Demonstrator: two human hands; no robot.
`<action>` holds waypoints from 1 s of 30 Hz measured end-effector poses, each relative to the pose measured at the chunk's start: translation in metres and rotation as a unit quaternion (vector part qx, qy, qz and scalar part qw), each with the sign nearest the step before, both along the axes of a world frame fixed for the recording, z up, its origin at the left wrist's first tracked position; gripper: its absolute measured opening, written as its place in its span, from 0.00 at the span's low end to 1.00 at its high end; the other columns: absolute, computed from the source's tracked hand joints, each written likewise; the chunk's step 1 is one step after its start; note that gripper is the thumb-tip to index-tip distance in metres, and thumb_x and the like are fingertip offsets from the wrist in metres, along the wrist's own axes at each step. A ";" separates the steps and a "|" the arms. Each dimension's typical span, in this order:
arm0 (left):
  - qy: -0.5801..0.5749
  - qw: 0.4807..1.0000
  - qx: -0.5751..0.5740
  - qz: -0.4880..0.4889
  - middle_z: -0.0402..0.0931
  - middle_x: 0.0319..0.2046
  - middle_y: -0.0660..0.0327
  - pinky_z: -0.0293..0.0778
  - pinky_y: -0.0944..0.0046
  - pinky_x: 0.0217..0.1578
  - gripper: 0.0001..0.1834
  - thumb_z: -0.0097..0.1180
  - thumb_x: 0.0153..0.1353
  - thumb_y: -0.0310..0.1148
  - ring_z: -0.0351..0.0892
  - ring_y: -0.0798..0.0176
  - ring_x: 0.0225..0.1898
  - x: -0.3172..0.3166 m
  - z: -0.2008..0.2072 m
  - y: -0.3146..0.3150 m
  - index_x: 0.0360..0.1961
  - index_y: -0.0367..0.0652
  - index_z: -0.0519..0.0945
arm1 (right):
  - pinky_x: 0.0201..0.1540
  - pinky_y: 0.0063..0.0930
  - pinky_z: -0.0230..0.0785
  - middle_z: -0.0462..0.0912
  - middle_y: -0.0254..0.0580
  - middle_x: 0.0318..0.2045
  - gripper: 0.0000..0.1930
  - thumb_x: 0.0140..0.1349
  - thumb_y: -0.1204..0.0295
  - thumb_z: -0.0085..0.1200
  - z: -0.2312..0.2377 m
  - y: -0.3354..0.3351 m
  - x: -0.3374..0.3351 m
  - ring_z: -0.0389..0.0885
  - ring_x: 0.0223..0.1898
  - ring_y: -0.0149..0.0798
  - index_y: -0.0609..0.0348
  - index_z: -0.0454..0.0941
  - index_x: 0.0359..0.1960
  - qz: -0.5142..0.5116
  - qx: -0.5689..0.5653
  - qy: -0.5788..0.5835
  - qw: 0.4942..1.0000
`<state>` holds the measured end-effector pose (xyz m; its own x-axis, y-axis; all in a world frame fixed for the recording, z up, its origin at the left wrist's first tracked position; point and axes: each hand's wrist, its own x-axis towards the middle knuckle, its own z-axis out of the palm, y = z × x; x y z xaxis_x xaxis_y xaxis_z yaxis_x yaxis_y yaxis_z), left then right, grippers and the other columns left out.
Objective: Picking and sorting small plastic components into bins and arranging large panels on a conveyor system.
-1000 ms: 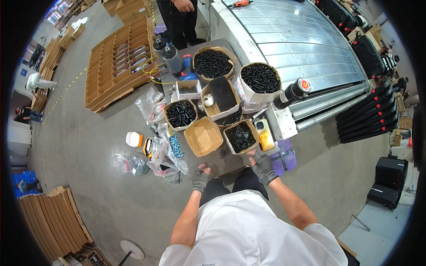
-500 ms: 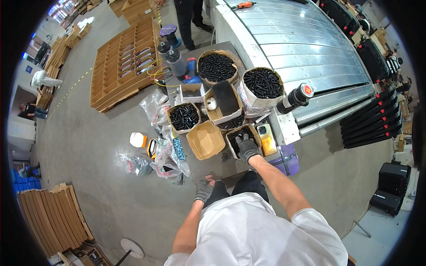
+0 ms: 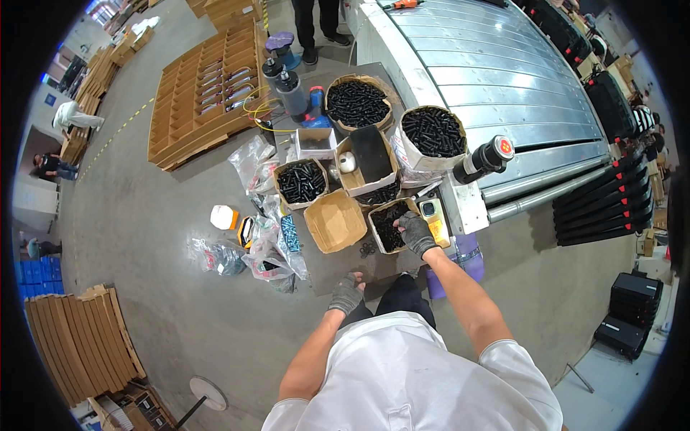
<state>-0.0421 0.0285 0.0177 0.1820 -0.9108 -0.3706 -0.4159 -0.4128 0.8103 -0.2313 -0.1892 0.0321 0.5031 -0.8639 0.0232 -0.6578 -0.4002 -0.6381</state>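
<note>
My right hand [image 3: 415,234], in a grey fingerless glove, hovers at the right rim of a small carton of little black parts [image 3: 389,224]. Its fingertips are pinched together; whatever they hold is too small to name. Low in front of my body, off the table's near edge, my left hand [image 3: 348,294] wears a similar glove. Its fingers are curled in, and their contents cannot be made out. Beside the parts carton sits an open, bare-bottomed cardboard box [image 3: 335,222]. Several small black rings [image 3: 367,249] lie on the table near both.
Boxes of black cylindrical parts [image 3: 357,103] crowd the table's far side, beside a slatted metal conveyor [image 3: 503,86]. A black post with a red top [image 3: 484,159] stands at its corner. Plastic bags [image 3: 269,248] lie left; a partitioned cardboard tray [image 3: 208,93] is farther off.
My right hand has come up out of the parts carton to its right rim, fingers now pinched. The left hand has moved up and slightly right.
</note>
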 end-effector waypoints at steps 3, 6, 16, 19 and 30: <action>-0.008 1.000 0.013 -0.001 0.78 0.39 0.50 0.72 0.54 0.48 0.22 0.62 0.51 0.31 0.78 0.50 0.44 0.002 -0.003 0.000 0.49 0.44 0.74 | 0.40 0.34 0.71 0.80 0.45 0.31 0.07 0.50 0.78 0.53 0.015 -0.003 -0.002 0.79 0.35 0.47 0.57 0.81 0.32 -0.006 0.032 -0.020 0.999; -0.150 0.985 -0.077 -0.030 0.73 0.50 0.44 0.72 0.52 0.51 0.30 0.61 0.54 0.34 0.76 0.45 0.50 0.000 -0.001 -0.012 0.59 0.46 0.68 | 0.41 0.35 0.71 0.81 0.45 0.32 0.08 0.50 0.78 0.54 0.027 -0.005 -0.004 0.79 0.36 0.48 0.56 0.81 0.32 -0.012 0.070 -0.044 0.996; -0.323 0.933 0.004 -0.159 0.61 0.61 0.47 0.69 0.49 0.53 0.34 0.56 0.57 0.46 0.67 0.43 0.58 -0.027 0.003 -0.083 0.65 0.52 0.63 | 0.45 0.34 0.71 0.80 0.46 0.36 0.11 0.50 0.79 0.53 0.015 0.005 -0.006 0.79 0.41 0.48 0.57 0.81 0.37 0.021 0.059 0.028 0.998; -0.312 0.935 -0.110 -0.128 0.67 0.55 0.51 0.73 0.50 0.46 0.28 0.55 0.57 0.39 0.73 0.46 0.51 -0.024 -0.012 -0.071 0.60 0.47 0.69 | 0.53 0.37 0.68 0.74 0.47 0.52 0.17 0.52 0.80 0.52 0.011 0.013 0.000 0.74 0.51 0.51 0.53 0.78 0.46 0.031 0.034 0.030 0.998; -0.233 0.933 -0.224 -0.157 0.64 0.58 0.45 0.62 0.50 0.58 0.33 0.55 0.57 0.36 0.65 0.42 0.57 0.012 -0.002 -0.064 0.62 0.34 0.62 | 0.42 0.35 0.71 0.82 0.40 0.34 0.14 0.63 0.62 0.50 0.011 0.132 -0.054 0.80 0.38 0.42 0.61 0.78 0.37 -0.229 0.351 -0.317 0.851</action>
<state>-0.0302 -0.0353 0.0154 -0.0745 -0.9907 0.1137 -0.8097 0.1266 0.5730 -0.2848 -0.0570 0.0426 0.1890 -0.8792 -0.4374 -0.0771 0.4308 -0.8992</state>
